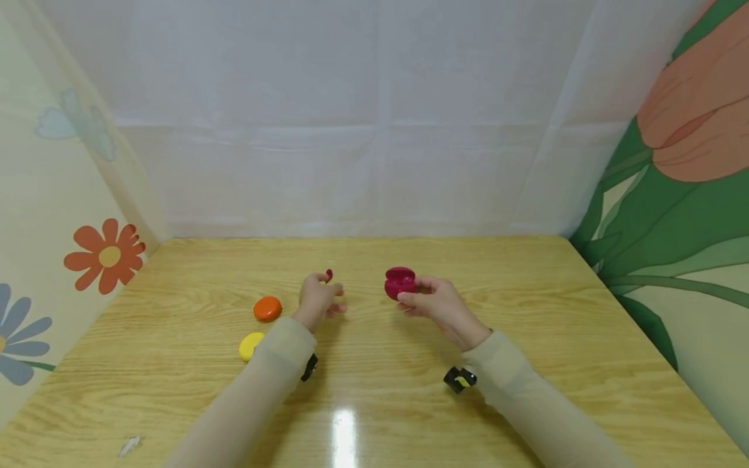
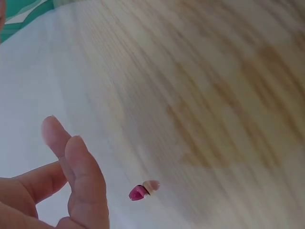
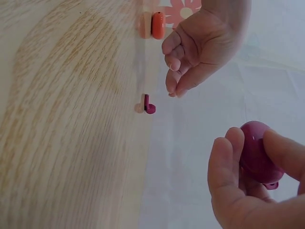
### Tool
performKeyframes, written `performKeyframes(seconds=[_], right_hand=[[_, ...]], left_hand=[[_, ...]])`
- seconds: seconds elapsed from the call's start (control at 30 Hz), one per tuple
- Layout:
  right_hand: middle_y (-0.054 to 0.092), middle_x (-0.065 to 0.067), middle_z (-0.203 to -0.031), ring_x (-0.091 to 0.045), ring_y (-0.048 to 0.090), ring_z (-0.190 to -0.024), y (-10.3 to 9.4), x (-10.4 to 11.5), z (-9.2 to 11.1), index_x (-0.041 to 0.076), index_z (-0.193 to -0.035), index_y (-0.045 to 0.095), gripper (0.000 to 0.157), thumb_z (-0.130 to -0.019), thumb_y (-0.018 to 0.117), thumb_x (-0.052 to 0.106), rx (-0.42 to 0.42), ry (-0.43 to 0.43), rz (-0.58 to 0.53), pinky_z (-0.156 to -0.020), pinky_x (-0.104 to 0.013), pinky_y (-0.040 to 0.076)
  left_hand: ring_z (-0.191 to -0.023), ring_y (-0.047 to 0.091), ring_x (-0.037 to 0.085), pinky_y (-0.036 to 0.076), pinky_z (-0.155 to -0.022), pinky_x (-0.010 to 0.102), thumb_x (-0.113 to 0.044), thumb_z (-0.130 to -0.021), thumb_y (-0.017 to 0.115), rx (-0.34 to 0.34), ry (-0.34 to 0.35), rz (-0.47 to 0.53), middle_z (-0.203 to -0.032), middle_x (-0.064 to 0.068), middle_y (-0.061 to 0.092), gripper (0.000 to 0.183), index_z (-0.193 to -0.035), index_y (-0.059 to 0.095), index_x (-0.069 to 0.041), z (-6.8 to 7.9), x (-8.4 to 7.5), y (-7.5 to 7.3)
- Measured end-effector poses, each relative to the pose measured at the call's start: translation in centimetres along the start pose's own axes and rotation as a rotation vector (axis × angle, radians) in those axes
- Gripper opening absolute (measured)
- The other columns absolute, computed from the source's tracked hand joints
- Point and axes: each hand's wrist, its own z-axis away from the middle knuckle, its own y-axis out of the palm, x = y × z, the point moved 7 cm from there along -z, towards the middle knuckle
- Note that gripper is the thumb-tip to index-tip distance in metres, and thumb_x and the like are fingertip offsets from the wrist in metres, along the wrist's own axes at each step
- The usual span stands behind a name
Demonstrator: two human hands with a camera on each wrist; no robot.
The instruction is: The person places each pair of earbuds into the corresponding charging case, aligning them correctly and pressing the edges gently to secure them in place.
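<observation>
A magenta earbud charging case (image 1: 400, 286) is in my right hand (image 1: 441, 305), pinched between thumb and fingers above the table. Its lid is raised, and the inside faces me in the head view; what sits inside is too small to tell. From the right wrist, the case's rounded outer shell (image 3: 257, 152) shows. A magenta earbud (image 2: 138, 192) lies on the table close to my left hand (image 1: 317, 299). That hand hovers just above it with fingers loosely bent, and a gap separates fingertips and earbud (image 3: 149, 105) in the right wrist view.
To the left of my left hand, an orange rounded case (image 1: 267, 309) lies on the wooden table (image 1: 374, 364). A yellow one (image 1: 250, 346) sits nearer, partly behind my left sleeve. A small whitish scrap (image 1: 130, 445) lies at the front left. White cloth (image 1: 374, 162) hangs behind the table.
</observation>
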Motion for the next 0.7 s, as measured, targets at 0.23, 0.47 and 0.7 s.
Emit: performKeyframes(seconds=[0.23, 0.47, 0.7], right_hand=[[0.066, -0.014, -0.110, -0.011, 0.069, -0.084, 0.0, -0.1, 0.0, -0.012, -0.125, 0.055, 0.034, -0.098, 0.063, 0.006, -0.004, 0.006, 0.005, -0.081, -0.026, 0.059], [0.067, -0.015, -0.110, -0.011, 0.069, -0.084, -0.1, -0.2, -0.1, -0.011, -0.126, 0.055, 0.034, -0.098, 0.063, 0.007, -0.011, 0.014, 0.019, -0.082, -0.027, 0.059], [0.068, -0.013, -0.106, -0.010, 0.069, -0.082, -0.1, -0.2, -0.2, -0.011, -0.123, 0.056, 0.031, -0.097, 0.063, 0.005, -0.010, 0.007, 0.015, -0.082, -0.028, 0.059]], left_hand=[[-0.048, 0.058, 0.004, 0.044, -0.047, 0.018, -0.009, -0.101, 0.055, 0.000, -0.046, -0.003, -0.127, 0.026, 0.063, 0.049, -0.145, 0.039, 0.005, -0.8, 0.1, -0.2], [-0.050, 0.060, 0.006, 0.047, -0.052, 0.021, -0.012, -0.102, 0.056, -0.019, -0.110, -0.010, -0.121, 0.020, 0.066, 0.047, -0.143, 0.040, 0.004, -1.7, 0.5, -0.7], [-0.046, 0.058, 0.008, 0.051, -0.049, 0.021, -0.013, -0.101, 0.058, -0.051, -0.140, 0.002, -0.085, 0.006, 0.064, 0.043, -0.138, 0.043, 0.004, -2.6, 0.7, -0.8]])
